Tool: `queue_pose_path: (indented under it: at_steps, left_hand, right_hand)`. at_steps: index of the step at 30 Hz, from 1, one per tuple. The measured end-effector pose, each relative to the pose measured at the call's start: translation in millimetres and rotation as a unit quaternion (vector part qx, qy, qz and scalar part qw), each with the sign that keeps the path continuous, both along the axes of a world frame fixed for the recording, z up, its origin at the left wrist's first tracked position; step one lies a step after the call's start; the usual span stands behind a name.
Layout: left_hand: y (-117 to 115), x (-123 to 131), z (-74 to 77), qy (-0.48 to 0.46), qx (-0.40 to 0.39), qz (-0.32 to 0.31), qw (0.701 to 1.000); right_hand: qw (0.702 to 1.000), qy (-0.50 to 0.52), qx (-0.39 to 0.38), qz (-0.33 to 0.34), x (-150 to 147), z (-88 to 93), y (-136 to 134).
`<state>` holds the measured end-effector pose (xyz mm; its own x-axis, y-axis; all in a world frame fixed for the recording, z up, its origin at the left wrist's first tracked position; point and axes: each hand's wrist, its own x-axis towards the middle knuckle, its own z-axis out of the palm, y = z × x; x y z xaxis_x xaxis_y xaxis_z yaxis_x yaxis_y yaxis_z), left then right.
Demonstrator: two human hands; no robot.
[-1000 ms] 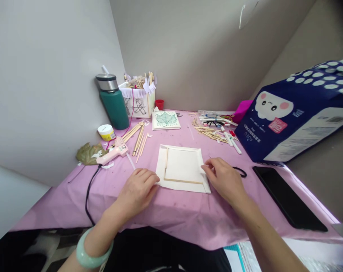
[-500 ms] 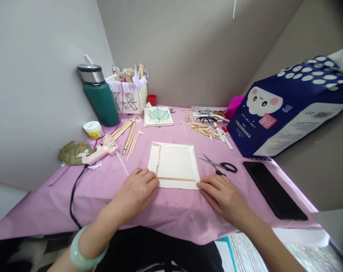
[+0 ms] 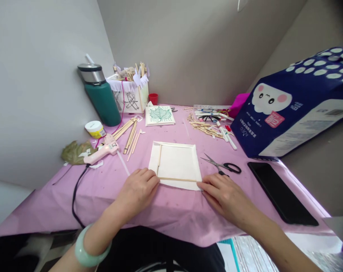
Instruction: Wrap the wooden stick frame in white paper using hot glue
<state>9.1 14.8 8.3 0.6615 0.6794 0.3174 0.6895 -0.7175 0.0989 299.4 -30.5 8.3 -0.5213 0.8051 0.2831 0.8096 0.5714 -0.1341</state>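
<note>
"Grip state?"

"I read both open: left hand [image 3: 136, 195] and right hand [image 3: 226, 198] press the ends of a wooden stick [image 3: 177, 179] along the near edge of a white fabric panel [image 3: 175, 160], on the counter [image 3: 171, 226]."

"Next?"

"Check it sits square."

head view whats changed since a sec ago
The right hand has slid from the right edge of the white fabric square toward its near corner, at the end of the wooden stick, uncovering the scissors. The left hand stayed by the stick's other end.
</note>
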Motion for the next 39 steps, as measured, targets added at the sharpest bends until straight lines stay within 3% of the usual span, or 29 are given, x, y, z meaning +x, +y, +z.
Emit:
queue_pose_path:
  at_steps: [12, 21, 26, 33, 36, 39]
  left_hand:
    - [-2.3, 9.3, -3.0, -0.062, -0.027, 0.077, 0.995]
    - [3.9, 10.8, 3.5, -0.06, -0.082, 0.088, 0.991]
    - [7.4, 13.6, 8.0, -0.049, -0.103, 0.095, 0.989]
    - [17.4, 17.3, 10.6, -0.042, -0.124, 0.125, 0.983]
    - [23.7, 12.9, 6.6, -0.044, -0.092, 0.136, 0.985]
    - [20.9, 11.6, 2.9, -0.066, -0.01, 0.147, 0.987]
  right_hand:
    - [0.995, 0.015, 0.082, -0.056, -16.6, -12.6, -1.9]
    - [0.995, 0.04, 0.071, -0.064, -18.6, -12.4, 11.8]
    - [0.993, 0.064, 0.024, -0.097, -17.7, -10.2, 20.3]
    - [0.979, 0.094, -0.104, -0.149, -16.0, -4.3, 32.2]
    - [0.975, 0.082, -0.128, -0.162, -17.4, -0.4, 34.5]
    - [0.974, 0.082, -0.135, -0.164, -18.5, 1.9, 35.2]
